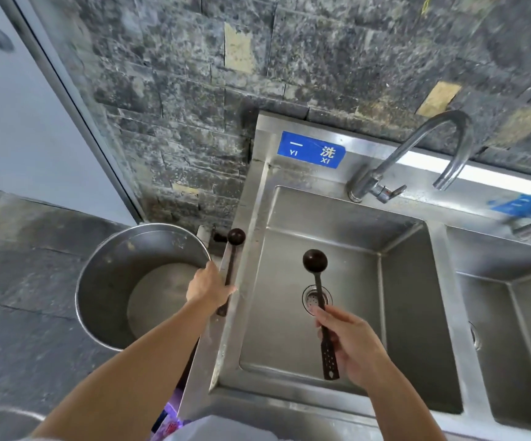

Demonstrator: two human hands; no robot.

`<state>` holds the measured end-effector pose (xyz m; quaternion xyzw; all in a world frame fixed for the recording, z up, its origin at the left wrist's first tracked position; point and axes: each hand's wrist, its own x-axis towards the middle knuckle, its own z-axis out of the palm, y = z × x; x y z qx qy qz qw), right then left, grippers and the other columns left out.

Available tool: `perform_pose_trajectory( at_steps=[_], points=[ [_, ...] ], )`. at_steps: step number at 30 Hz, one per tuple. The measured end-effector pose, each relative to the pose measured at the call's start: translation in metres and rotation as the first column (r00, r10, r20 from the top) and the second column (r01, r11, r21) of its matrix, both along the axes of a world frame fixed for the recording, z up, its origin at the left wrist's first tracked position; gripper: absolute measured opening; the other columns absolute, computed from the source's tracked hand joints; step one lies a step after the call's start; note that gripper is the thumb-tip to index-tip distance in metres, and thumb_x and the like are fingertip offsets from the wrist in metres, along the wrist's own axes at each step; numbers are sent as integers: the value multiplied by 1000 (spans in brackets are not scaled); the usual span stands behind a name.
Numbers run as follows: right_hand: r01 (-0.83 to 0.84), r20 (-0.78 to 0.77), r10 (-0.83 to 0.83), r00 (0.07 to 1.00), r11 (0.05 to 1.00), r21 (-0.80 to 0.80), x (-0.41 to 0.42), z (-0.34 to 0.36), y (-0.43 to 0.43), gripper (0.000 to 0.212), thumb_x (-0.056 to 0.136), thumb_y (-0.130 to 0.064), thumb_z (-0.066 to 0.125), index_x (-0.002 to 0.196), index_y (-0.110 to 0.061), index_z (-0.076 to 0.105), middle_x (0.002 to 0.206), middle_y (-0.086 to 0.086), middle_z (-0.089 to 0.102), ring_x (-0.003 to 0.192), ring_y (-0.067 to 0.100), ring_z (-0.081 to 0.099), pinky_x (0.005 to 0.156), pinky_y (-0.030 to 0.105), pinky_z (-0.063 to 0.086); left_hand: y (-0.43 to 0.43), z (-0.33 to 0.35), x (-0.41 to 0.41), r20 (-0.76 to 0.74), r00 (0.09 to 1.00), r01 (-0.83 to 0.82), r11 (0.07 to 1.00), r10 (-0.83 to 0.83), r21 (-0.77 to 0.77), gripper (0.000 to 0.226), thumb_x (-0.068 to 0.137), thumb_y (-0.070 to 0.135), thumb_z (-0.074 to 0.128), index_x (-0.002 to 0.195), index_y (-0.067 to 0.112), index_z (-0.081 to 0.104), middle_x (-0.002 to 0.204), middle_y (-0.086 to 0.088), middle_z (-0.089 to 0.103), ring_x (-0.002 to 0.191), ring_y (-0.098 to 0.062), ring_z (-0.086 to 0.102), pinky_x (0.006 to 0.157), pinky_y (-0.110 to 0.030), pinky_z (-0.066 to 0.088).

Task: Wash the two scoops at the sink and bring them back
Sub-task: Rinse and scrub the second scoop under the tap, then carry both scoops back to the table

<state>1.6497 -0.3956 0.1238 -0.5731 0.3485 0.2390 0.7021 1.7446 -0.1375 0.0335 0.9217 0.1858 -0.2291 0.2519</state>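
Both hands are gripping, one scoop each. The left hand [208, 286] is closed around the mid-handle of a dark brown long-handled scoop with a small round bowl [231, 264], holding it over the left rim of the stainless steel sink [346, 389]; bowl end is pointing away from the person, toward the wall. The right hand [351, 348] is pinching the handle of a second dark brown scoop with a perforated handle end [319, 308], fingers wrapped around the lower shaft (perforated tip sticking out below the grip). That scoop is hanging over the left basin, its round bowl above and beyond the round drain strainer [311, 300]. The curved chrome gooseneck faucet [416, 154] is sitting at the back rim, spout arcing right; no water is showing. A blue sign with white characters [311, 150] is stuck on the backsplash. A large round stainless steel pot [105, 281] is standing on the grey floor [19, 249] just left of the sink, touching or nearly touching its side — can't tell which.
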Motion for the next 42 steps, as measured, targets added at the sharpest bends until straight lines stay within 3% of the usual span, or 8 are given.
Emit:
perform_pose_trajectory(
  at_steps=[6,14,18,22,25,33,39,42],
  points=[
    [145,-10,-145,989,989,12,-26,-5,-7,34,64,-18,86,95,-4,80,68,5,65,62,15,55,67,29,46,12,1,0,25,1000,7,1000,-7,1,10,75,17,67,83,14,64,92,-12,70,78,-32,59,65,-33,45],
    [253,11,-253,967,967,38,-59,-10,-6,29,78,-13,79,103,2,76,69,5,64,63,13,56,69,27,46,-30,12,-26,152,979,152,984,-136,-97,9,78,20,72,80,20,63,86,-2,69,82,-27,64,68,-30,45],
    [295,37,-298,954,954,56,-89,-6,-19,34,78,-18,80,106,1,74,74,5,63,67,13,55,69,27,46,-88,25,-55,129,945,324,910,-300,-260,20,73,22,83,79,25,64,80,7,73,76,-14,69,67,-24,50],
    [370,59,-373,926,928,50,-138,-8,-42,43,67,-32,83,99,-4,73,74,4,65,66,13,58,64,26,46,-144,46,-99,-109,928,224,765,-357,-603,25,72,9,86,81,18,65,77,0,71,56,-4,68,47,-25,56],
    [488,91,-492,866,870,69,-197,-13,-63,43,58,-39,89,87,-11,77,71,5,65,60,13,57,60,28,44,-184,62,-147,-170,822,304,672,-543,-675,27,74,10,84,91,18,64,86,-4,73,70,-16,71,63,-32,62],
    [807,117,-806,580,588,53,-426,-23,-104,27,71,-29,87,88,-10,79,70,5,64,59,19,51,61,35,35,-293,86,-341,-129,466,551,401,-875,-732,37,76,6,83,105,7,60,92,-15,73,72,-23,71,62,-36,58],
    [970,126,-964,235,241,29,-615,-23,-91,31,80,-27,82,102,-6,77,90,30,70,79,29,64,73,42,48,-350,84,-527,-113,85,656,142,-990,-741,33,79,11,80,106,5,63,87,-15,74,69,-19,71,58,-34,58],
    [998,105,-994,40,45,48,-701,-17,-70,27,81,-32,81,98,-11,80,72,9,69,60,12,61,52,26,48,-372,83,-614,-132,-144,665,3,-981,-747,36,81,10,79,109,-2,59,85,-12,68,65,-19,65,54,-28,54]
  ],
)
